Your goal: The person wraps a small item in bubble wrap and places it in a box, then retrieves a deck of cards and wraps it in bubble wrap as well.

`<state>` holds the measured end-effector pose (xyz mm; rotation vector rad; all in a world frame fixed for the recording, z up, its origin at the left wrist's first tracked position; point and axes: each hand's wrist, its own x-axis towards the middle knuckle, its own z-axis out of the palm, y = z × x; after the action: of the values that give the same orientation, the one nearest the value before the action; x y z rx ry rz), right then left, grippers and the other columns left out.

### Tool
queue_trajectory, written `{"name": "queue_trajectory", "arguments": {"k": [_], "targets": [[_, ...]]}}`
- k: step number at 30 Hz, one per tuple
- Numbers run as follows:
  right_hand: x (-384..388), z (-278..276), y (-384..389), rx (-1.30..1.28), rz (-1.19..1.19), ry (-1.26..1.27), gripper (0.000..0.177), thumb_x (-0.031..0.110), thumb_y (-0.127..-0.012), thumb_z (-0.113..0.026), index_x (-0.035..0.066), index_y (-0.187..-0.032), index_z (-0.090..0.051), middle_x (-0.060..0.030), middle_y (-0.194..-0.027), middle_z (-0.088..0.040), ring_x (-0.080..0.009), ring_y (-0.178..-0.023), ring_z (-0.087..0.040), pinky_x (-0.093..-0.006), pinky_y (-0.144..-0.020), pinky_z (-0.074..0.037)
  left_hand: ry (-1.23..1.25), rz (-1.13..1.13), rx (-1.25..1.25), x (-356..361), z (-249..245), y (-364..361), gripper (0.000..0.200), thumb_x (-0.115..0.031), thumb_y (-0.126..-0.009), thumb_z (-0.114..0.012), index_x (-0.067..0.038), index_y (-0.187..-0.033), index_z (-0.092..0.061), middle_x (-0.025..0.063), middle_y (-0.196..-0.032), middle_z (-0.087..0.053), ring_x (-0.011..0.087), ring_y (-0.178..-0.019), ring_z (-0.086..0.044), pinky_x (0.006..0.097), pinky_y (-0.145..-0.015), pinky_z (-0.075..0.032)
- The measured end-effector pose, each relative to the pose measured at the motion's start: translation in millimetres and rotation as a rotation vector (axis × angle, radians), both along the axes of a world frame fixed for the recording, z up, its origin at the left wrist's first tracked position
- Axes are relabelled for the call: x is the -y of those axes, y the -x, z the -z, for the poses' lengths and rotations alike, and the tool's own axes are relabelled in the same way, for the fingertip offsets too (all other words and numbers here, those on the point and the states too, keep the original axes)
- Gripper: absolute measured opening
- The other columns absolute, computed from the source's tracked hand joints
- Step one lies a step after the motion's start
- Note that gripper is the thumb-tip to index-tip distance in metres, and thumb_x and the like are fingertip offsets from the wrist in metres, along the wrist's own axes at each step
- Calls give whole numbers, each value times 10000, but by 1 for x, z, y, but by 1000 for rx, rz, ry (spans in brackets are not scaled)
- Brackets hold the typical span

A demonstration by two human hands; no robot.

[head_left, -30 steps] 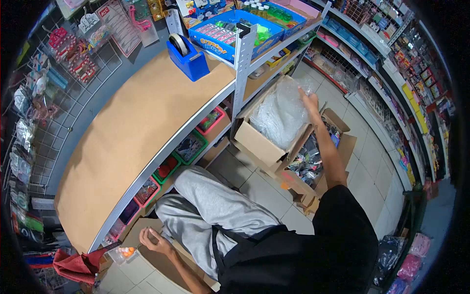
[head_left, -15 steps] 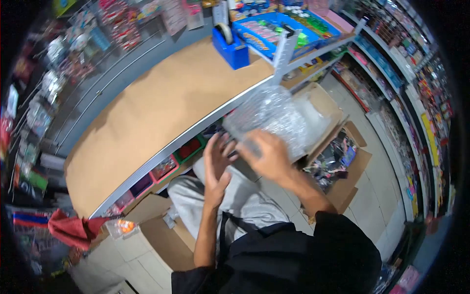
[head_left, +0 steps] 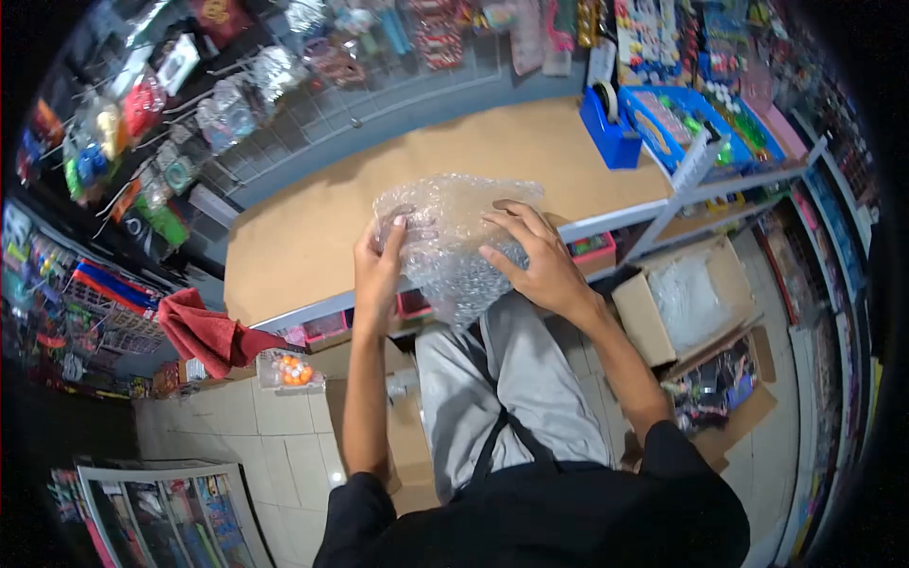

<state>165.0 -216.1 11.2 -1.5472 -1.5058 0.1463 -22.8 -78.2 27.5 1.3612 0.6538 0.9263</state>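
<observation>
A crumpled sheet of clear bubble wrap [head_left: 454,227] hangs in front of me, overlapping the front edge of the brown tabletop [head_left: 312,227]. My left hand [head_left: 381,265] grips its left side, thumb on the near face and fingers behind, seen through the plastic. At the sheet's right side is my right hand [head_left: 540,260], its fingers spread and partly curved, fingertips right at the plastic. The sheet's lower corner dangles above my lap.
A blue tape dispenser [head_left: 611,128] stands on the tabletop's right end, beside blue display trays [head_left: 705,123]. Open cardboard boxes [head_left: 644,317] sit on the floor to the right. A red cloth [head_left: 213,331] hangs at the left corner. Packaged goods line the back wall.
The view has swung right, toward the table's middle. The bubble wrap has come from over the box at right to in front of me, and my left hand now holds it.
</observation>
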Motion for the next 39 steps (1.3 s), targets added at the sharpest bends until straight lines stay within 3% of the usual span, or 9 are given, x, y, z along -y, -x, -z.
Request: {"name": "queue_trajectory", "arguments": {"k": [4,11,12,15,19,20,23,29,39], "targets": [[-63,-3,-12,277,47,68,514,383,-898,-639,69,-1298,-566,-176,-1383,-481,-377,-1296,-439,-469,-1099,-328,-105,-3,-150,-79,-15,-5,290,-162,-955,-616,12,-1186,-588,73,-979,-681,126,-824,-646,265,-686,-519],[-120,39,0,474,164,281,634,470,-929,-537,36,-1388,-488,-242,-1478,-388,-415,-1361,-363,-555,-1143,-226,-810,-479,-592,-143,20,-10,434,-194,-862,-717,-38,-1230,-549,152,-1123,-660,252,-944,-646,368,-818,-505],[-119,38,2,434,132,286,652,476,-928,-537,32,-1400,-472,-249,-1476,-387,-406,-1370,-354,-573,-1147,-197,-835,-472,-612,-133,17,-13,463,-218,-830,-729,-69,-1235,-562,162,-1259,-607,314,-1177,-564,426,-977,-433],[-119,38,4,407,137,298,655,487,-930,-530,37,-1402,-472,-247,-1478,-385,-395,-1377,-347,-558,-1156,-182,-1181,-171,-738,-104,2,-16,484,-236,-814,-734,-125,-1258,-578,127,-1383,-532,319,-1338,-438,452,-1085,-336],[-112,38,6,391,149,274,636,479,-931,-528,29,-1379,-484,-264,-1456,-388,-386,-1390,-312,-569,-1131,-200,-1107,239,-1188,-109,-7,2,483,-339,-830,-698,-238,-1291,-595,61,-1427,-510,315,-1379,-392,563,-1135,-238],[-111,38,7,397,155,271,634,482,-930,-529,35,-1379,-488,-263,-1453,-390,-385,-1389,-314,-566,-1128,-203,-1082,187,-1153,-120,2,5,441,-330,-831,-680,-274,-1263,-613,53,-1410,-528,312,-1390,-374,619,-1141,-182],[-110,37,12,397,168,264,635,492,-928,-529,53,-1384,-491,-262,-1456,-387,-383,-1386,-317,-564,-1124,-201,-1241,48,-1282,-126,6,12,385,-342,-884,-624,-239,-1255,-618,65,-1398,-539,315,-1377,-396,569,-1150,-212],[-111,41,16,416,209,225,613,521,-928,-520,85,-1359,-537,-258,-1442,-419,-380,-1372,-346,-555,-1124,-214,-1276,14,-848,-99,22,-21,439,-352,-979,-485,-150,-1366,-533,103,-1474,-456,323,-1396,-368,483,-1158,-243],[-130,80,19,206,312,4,540,480,-892,-563,56,-1222,-618,-255,-1406,-452,-423,-1343,-368,-575,-1130,-209,-1260,271,-867,-133,67,-29,475,-243,-1018,-408,-41,-1447,-431,167,-1509,-400,327,-1418,-334,430,-1181,-221]]}}
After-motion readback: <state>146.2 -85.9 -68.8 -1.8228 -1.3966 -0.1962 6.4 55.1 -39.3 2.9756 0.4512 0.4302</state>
